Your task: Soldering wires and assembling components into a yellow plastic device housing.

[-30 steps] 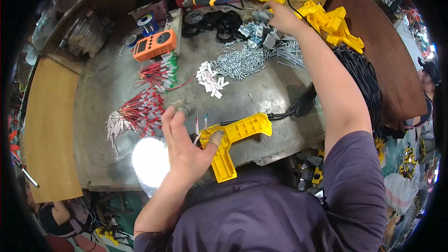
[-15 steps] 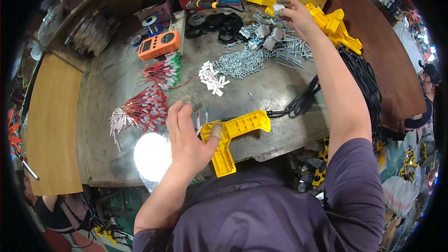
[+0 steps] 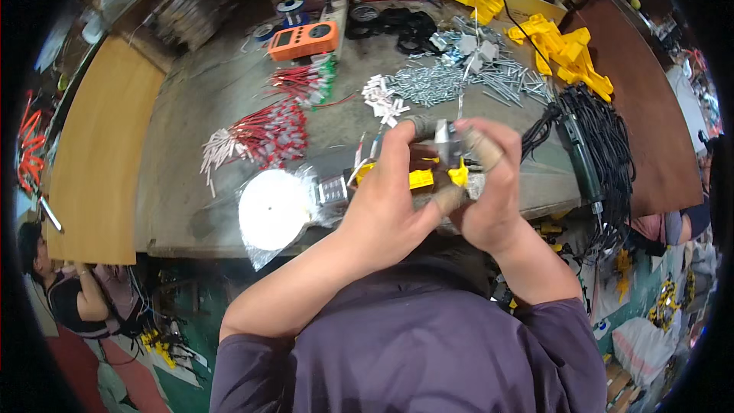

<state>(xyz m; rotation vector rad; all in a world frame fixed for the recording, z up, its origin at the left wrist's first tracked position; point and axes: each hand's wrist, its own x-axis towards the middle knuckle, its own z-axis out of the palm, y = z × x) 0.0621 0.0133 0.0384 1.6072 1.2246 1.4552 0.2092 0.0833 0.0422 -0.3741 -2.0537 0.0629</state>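
Observation:
My left hand (image 3: 394,199) and my right hand (image 3: 493,187) are together above the front of the bench, fingers curled toward each other. Between the fingertips is a small silvery metal piece (image 3: 449,145), gripped by my right hand and close to my left forefinger. Below it, parts of a yellow plastic handle shell (image 3: 420,179) show inside the curve of my left hand, which closes around it. Most of the shell is hidden by my hands. Thin wires (image 3: 359,151) stick up beside my left knuckles. Fabric-like covers wrap some fingertips.
Behind my hands lie screws (image 3: 428,80), white sleeves (image 3: 384,99), metal pieces (image 3: 474,52) and red-wired parts (image 3: 267,134). An orange meter (image 3: 303,40) stands farther back. Yellow shells (image 3: 566,53), black cables (image 3: 604,145) and an electric screwdriver (image 3: 582,157) are at right; a white disc (image 3: 271,210) lies left.
My right hand has come back from the far pile to meet my left hand, bringing a small metal piece. My left hand has closed in over the yellow shell. The view has shifted.

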